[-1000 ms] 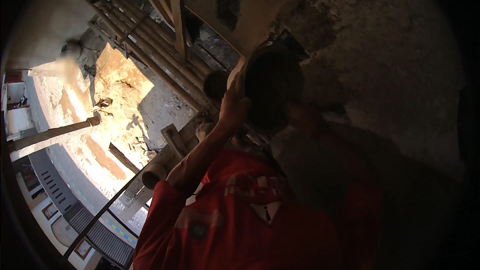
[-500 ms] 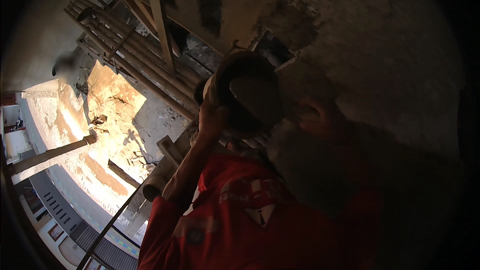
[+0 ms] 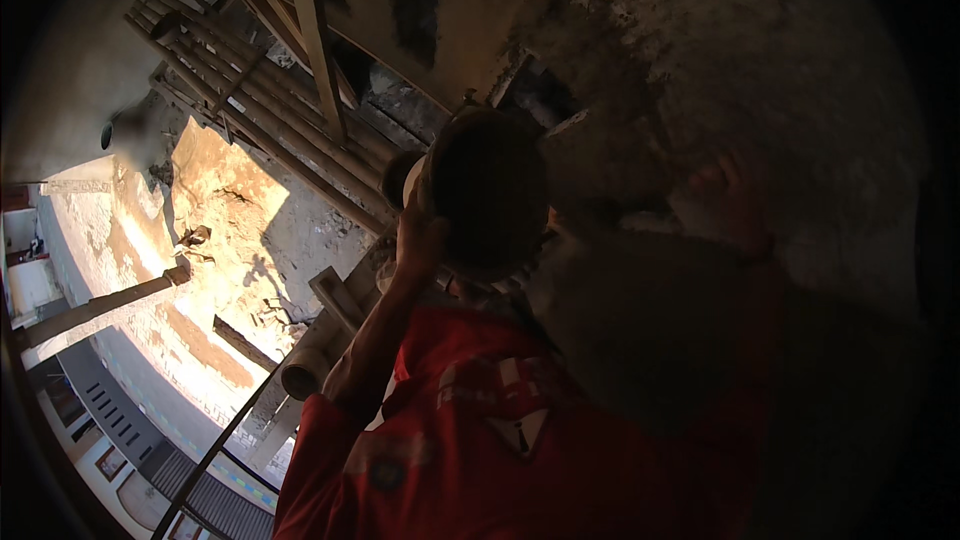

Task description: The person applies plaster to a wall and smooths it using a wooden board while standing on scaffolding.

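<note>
Bucket [image 3: 490,195] | left edge held in left grip [image 3: 420,242] | right grip [image 3: 728,190] well apart

wall [image 3: 840,160]: rough, dim | ground [image 3: 230,180]: partly sunlit | daylight [image 3: 185,335]: left side

The right hand [image 3: 732,195], earlier just beside the bucket [image 3: 490,195], had been carried off to the right and was now held well apart from it, blurred before the rough wall [image 3: 800,120]. The bucket's mouth, half a second before shown with a pale grey patch inside, had been darkened throughout. The whole view had been shifted slightly since the first picture.
</note>
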Demonstrator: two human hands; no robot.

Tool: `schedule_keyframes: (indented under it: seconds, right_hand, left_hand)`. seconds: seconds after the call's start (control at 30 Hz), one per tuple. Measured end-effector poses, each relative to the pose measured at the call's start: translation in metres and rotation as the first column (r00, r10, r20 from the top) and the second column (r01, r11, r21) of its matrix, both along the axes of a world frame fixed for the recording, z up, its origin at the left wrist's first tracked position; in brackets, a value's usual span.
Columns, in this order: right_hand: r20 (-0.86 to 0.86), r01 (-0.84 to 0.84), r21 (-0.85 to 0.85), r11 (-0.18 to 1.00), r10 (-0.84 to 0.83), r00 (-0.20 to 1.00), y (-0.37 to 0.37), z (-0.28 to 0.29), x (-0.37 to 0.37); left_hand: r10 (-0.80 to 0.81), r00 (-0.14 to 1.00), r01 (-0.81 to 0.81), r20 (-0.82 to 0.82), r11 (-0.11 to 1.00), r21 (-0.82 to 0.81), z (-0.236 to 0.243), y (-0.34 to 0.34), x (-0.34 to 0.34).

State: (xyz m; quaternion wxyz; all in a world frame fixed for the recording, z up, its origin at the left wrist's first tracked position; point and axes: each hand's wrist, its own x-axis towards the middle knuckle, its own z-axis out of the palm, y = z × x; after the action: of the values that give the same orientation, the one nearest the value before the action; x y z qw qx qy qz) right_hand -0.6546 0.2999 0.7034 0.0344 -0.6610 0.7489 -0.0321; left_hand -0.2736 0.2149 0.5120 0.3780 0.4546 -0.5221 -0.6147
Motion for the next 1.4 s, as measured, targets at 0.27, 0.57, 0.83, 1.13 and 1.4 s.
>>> schedule_keyframes:
  seconds: [0.27, 0.57, 0.83, 1.13, 1.4]
  right_hand:
    - [-0.223, -0.342, 0.122, 0.932, 0.361, 0.905, 0.01, -0.139, 0.068]
    - [0.287, -0.508, -0.083, 0.857, 0.509, 0.812, 0.022, -0.19, 0.085]
    - [0.423, -0.101, 0.171, 0.98, 0.02, 0.906, -0.012, -0.064, 0.114]
    - [0.624, -0.396, 0.295, 0.869, 0.139, 0.769, -0.073, 0.04, 0.089]
    - [-0.047, -0.09, -0.376, 0.922, 0.078, 0.996, -0.111, 0.045, -0.009]
  left_hand:
    - [-0.08, 0.98, 0.077, 0.182, 0.997, 0.023, -0.011, -0.003, -0.021]
    - [-0.097, 0.987, 0.096, 0.126, 0.995, 0.012, 0.027, -0.008, -0.023]
    - [0.023, 0.997, -0.023, -0.079, 1.0, 0.0, 0.038, -0.008, -0.011]
    - [0.132, 0.989, -0.137, -0.072, 0.989, -0.062, 0.022, -0.004, 0.024]
    - [0.071, 0.996, -0.075, -0.057, 0.995, -0.07, 0.017, 0.001, 0.02]
